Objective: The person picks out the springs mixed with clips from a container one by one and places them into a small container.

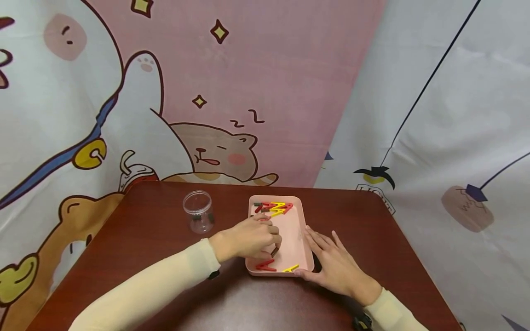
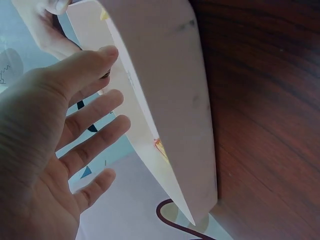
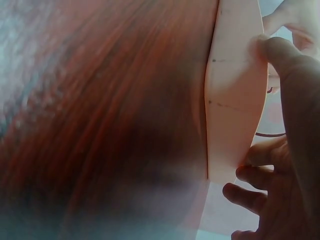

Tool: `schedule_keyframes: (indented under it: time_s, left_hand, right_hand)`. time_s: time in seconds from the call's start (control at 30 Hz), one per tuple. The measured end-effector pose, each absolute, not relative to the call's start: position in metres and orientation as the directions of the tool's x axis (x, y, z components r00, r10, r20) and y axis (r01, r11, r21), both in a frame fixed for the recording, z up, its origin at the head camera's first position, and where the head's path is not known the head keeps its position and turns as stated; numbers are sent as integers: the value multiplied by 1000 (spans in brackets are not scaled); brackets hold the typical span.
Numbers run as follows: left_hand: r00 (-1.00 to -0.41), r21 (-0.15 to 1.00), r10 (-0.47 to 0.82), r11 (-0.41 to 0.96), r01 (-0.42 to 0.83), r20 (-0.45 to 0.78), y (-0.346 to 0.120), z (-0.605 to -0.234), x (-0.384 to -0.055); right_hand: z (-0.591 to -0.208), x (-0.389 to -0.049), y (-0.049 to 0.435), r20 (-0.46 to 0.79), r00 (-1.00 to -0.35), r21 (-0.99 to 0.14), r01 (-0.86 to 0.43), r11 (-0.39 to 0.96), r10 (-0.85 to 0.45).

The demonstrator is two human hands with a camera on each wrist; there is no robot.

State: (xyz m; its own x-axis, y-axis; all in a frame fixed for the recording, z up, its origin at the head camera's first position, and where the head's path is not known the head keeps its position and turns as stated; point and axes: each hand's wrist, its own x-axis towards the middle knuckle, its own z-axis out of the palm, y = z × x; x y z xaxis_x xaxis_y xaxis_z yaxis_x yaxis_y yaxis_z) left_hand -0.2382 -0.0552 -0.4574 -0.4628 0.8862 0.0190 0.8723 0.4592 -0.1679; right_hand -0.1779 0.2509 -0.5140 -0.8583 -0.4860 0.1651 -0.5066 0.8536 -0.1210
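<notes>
A pink tray (image 1: 294, 230) lies on the table, with my left hand (image 1: 252, 236) reaching over its left side. Thumb and index finger of that hand pinch a small dark ridged piece (image 1: 275, 251) above the tray's floor; its exact kind is unclear. In the left wrist view the other fingers are spread and hold nothing. My right hand (image 1: 335, 264) touches the tray's right wall, its thumb at the near right corner and its fingers extended. Red and yellow clips (image 1: 278, 210) and small dark pieces lie at the tray's far end. A red clip (image 1: 266, 266) and a yellow clip (image 1: 291, 268) lie at the near end.
A clear round jar (image 1: 198, 202) stands on the brown table (image 1: 165, 216), left of the tray, with a few small dark pieces (image 1: 196, 217) inside. Behind the table hangs a cartoon-printed cloth (image 1: 290, 92).
</notes>
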Motion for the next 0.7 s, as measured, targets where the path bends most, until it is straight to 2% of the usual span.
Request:
schedule_keyframes:
  time_s: [0.7]
  left_hand:
    - [-535,-129,831,553,823,150,-88,-464,-236]
  right_hand:
    - [-514,-176,252,143,-872,-151,-487,860,-469]
